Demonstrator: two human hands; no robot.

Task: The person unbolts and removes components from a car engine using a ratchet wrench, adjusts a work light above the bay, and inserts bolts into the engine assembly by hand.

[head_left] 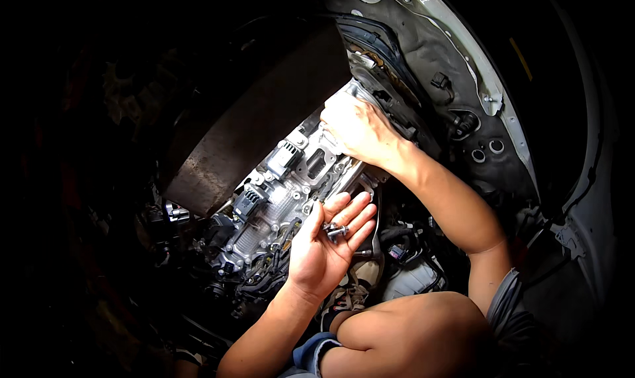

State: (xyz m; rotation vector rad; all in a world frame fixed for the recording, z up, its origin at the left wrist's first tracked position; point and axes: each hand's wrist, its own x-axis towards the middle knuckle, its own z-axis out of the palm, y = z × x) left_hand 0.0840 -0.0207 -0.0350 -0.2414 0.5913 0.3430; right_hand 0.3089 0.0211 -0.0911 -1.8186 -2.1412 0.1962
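My left hand [322,252] is palm up, fingers stretched out, with a few small metal bolts [336,232] lying in it. It is above the near side of a silver engine [281,203]. My right hand [360,128] reaches to the engine's far end, back of the hand up. Its fingers are curled down against the metal, and whatever they pinch is hidden beneath them. Between the hands, the engine top shows a dark rectangular opening [317,164]. Two black-and-grey plug-in units [283,158] sit along its left side.
A large dark, rust-stained panel [261,123] rises along the engine's left. Black wiring [268,272] runs along its near side. At right are the grey body panel [433,54] and a pale metal rail [486,84]. My bent knee [410,328] and a shoe [354,289] are below.
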